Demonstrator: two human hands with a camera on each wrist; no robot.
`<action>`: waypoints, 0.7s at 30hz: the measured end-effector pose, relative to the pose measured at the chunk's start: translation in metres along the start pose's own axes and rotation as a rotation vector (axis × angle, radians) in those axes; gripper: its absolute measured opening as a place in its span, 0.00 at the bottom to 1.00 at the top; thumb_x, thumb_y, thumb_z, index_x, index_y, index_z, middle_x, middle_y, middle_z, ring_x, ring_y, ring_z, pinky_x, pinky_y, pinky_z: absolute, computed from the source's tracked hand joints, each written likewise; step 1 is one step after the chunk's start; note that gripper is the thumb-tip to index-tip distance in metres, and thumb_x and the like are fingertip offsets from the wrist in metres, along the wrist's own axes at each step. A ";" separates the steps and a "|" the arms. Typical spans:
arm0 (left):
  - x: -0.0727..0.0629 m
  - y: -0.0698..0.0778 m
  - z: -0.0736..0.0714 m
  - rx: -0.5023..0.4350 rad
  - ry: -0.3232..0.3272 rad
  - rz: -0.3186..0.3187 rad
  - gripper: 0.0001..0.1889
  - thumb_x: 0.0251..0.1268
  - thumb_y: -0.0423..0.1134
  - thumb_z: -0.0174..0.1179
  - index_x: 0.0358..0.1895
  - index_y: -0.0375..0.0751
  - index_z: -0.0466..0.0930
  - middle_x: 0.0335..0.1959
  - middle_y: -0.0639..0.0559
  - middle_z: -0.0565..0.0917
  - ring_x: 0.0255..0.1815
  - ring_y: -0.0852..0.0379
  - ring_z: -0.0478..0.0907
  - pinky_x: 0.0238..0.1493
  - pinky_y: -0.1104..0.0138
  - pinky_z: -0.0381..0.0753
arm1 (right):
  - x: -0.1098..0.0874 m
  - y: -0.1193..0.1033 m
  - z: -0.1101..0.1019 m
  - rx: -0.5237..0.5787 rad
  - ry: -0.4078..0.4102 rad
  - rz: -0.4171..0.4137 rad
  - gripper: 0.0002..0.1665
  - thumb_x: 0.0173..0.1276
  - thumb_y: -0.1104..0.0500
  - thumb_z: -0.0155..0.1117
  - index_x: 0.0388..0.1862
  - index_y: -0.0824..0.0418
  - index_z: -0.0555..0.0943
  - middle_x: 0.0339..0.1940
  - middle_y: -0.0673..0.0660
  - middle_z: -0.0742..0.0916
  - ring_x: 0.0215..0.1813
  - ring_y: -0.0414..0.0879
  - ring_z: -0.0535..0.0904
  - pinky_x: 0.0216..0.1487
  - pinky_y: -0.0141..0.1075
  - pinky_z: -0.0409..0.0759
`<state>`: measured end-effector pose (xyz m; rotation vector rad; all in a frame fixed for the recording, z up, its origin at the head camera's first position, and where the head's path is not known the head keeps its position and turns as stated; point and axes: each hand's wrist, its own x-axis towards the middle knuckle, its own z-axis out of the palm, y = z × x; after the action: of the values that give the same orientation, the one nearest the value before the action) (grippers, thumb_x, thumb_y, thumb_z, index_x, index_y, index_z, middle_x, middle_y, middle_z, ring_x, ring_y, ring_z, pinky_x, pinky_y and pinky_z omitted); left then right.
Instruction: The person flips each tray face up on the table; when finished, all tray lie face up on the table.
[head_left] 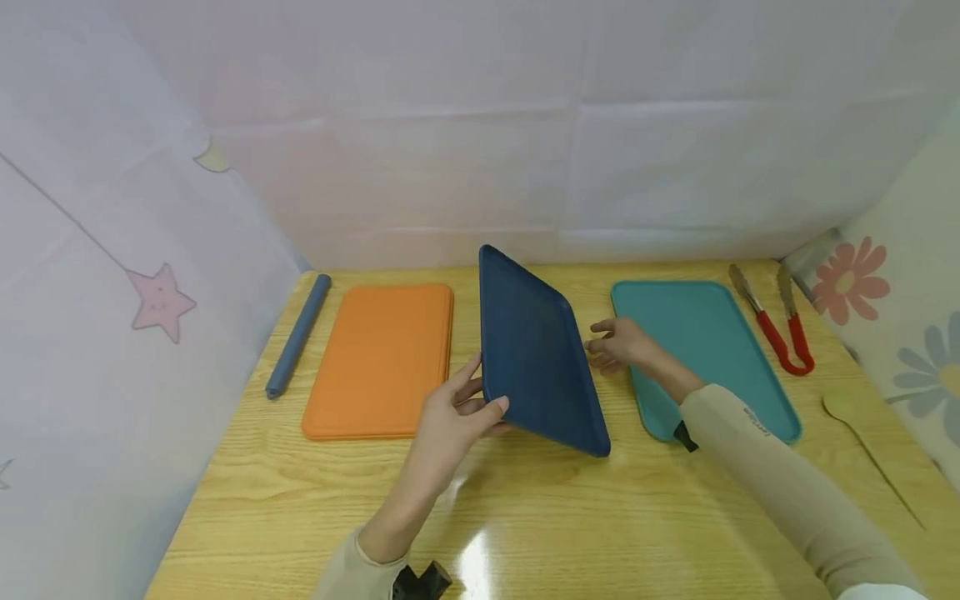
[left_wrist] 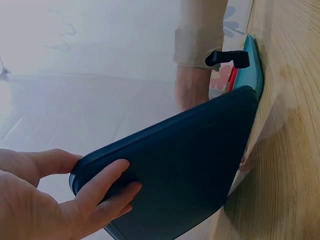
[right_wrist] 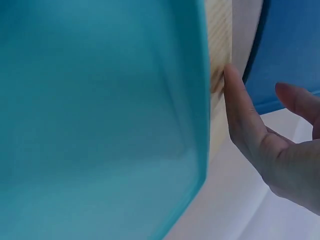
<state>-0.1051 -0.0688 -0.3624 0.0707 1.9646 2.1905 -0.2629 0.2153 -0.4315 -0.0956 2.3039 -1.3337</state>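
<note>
My left hand (head_left: pixel 460 414) pinches the left edge of a dark blue tray (head_left: pixel 536 358), thumb on its face and fingers behind. The tray is tilted steeply above the wooden table, its right side lower. In the left wrist view, fingers of the left hand (left_wrist: pixel 75 200) spread along the tray's underside. My right hand (head_left: pixel 618 343) hovers between the blue tray and a teal tray (head_left: pixel 697 342), its fingers loosely extended. The right wrist view shows that hand (right_wrist: pixel 275 135) near the blue tray (right_wrist: pixel 290 50) with nothing in its grasp.
An orange tray (head_left: pixel 382 358), seemingly stacked, lies left of centre. Farther left is a blue-grey rolled cylinder (head_left: pixel 298 336). Red-handled tongs (head_left: pixel 783 329) and a thin-handled spoon-like utensil (head_left: pixel 870 450) lie at the right. Printed cloth walls surround the table (head_left: pixel 300 517) at the back and sides.
</note>
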 end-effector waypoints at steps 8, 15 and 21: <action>0.003 -0.002 -0.008 -0.077 0.028 -0.045 0.39 0.61 0.24 0.61 0.75 0.43 0.55 0.59 0.36 0.73 0.47 0.44 0.82 0.44 0.54 0.83 | 0.000 0.005 0.004 0.022 -0.030 0.001 0.35 0.72 0.65 0.57 0.72 0.77 0.57 0.58 0.76 0.76 0.53 0.64 0.80 0.46 0.46 0.83; 0.007 -0.008 -0.014 -0.059 -0.012 -0.058 0.36 0.67 0.31 0.60 0.76 0.43 0.54 0.58 0.36 0.74 0.49 0.46 0.81 0.47 0.56 0.82 | -0.001 0.011 0.001 -0.004 -0.028 -0.014 0.34 0.70 0.69 0.58 0.72 0.73 0.60 0.54 0.74 0.77 0.48 0.57 0.82 0.42 0.45 0.84; 0.027 -0.017 -0.027 -0.126 -0.052 -0.116 0.30 0.74 0.40 0.54 0.75 0.44 0.56 0.57 0.37 0.75 0.45 0.50 0.81 0.48 0.57 0.82 | -0.005 0.017 -0.008 0.017 -0.045 -0.008 0.34 0.70 0.68 0.59 0.72 0.71 0.61 0.54 0.74 0.77 0.48 0.55 0.82 0.36 0.44 0.85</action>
<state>-0.1336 -0.0887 -0.3851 -0.0047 1.7533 2.2090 -0.2591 0.2317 -0.4406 -0.1283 2.2565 -1.3413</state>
